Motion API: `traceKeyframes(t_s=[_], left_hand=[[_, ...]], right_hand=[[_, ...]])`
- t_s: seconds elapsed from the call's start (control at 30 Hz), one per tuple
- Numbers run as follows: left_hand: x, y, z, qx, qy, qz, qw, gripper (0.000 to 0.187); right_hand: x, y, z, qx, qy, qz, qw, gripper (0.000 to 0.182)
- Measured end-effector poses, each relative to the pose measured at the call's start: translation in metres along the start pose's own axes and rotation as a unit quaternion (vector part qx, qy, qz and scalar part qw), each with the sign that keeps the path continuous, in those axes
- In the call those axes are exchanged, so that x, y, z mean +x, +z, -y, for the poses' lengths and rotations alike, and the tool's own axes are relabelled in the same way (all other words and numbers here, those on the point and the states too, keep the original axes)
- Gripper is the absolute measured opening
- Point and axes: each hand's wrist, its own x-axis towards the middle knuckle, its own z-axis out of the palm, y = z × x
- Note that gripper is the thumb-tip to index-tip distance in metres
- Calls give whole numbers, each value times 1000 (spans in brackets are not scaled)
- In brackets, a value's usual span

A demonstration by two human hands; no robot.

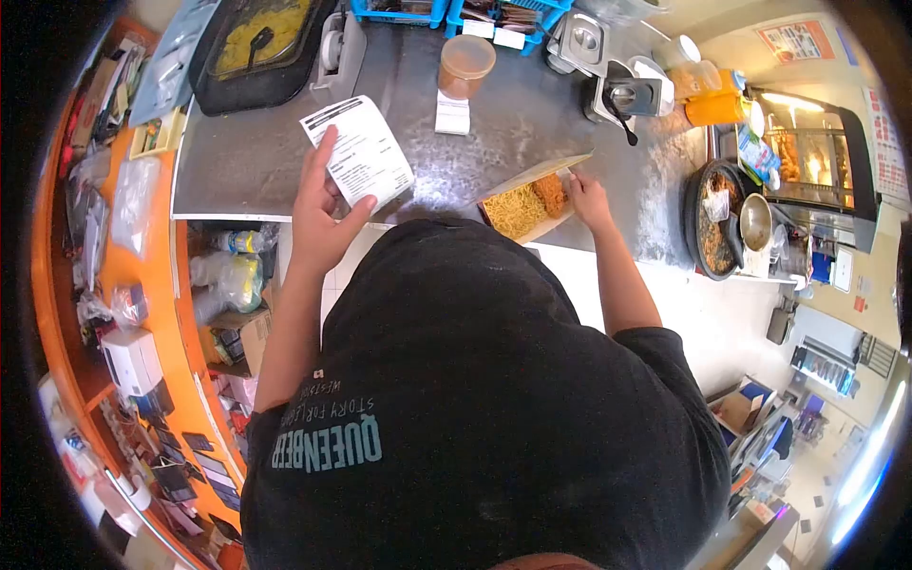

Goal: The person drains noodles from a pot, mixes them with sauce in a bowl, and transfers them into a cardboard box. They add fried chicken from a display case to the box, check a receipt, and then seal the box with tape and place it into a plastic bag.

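Note:
Between the thumb and fingers of my left hand (328,195) is a white printed receipt (361,157), held up over the counter's front edge. My right hand (589,198) grips the right side of an open food box (518,211). Yellow noodles or rice fill most of the box, with an orange-brown food at its right end, and its lid stands raised at the back. Behind the box, a round tub with an orange-brown lid (467,65) stands on the metal counter (247,171). A small white slip (452,116) lies in front of the tub.
A black tray of yellow food (261,38) and a tape dispenser (337,57) are at the back left. Blue baskets (503,21) stand behind. Metal containers (622,95), orange bottles (712,109) and a large black pan (712,223) are on the right. Orange shelving (157,275) is at left.

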Motion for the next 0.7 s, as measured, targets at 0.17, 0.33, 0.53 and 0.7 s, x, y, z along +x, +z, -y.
traceKeyframes(t_s=[0.17,0.33,0.53,0.7], left_hand=[[-8,-4,43,25,-38,-4,999,90],[-22,-5,127,79,-135,19,987,91],[-24,-5,177,369,-71,25,927,97],[-29,-14,180,544,-39,-10,838,95]], right_hand=[[-5,14,0,13,32,-86,996,33],[1,11,19,9,47,-87,995,35],[-12,6,57,110,24,-212,971,28],[-68,20,128,141,-205,-43,968,22]])
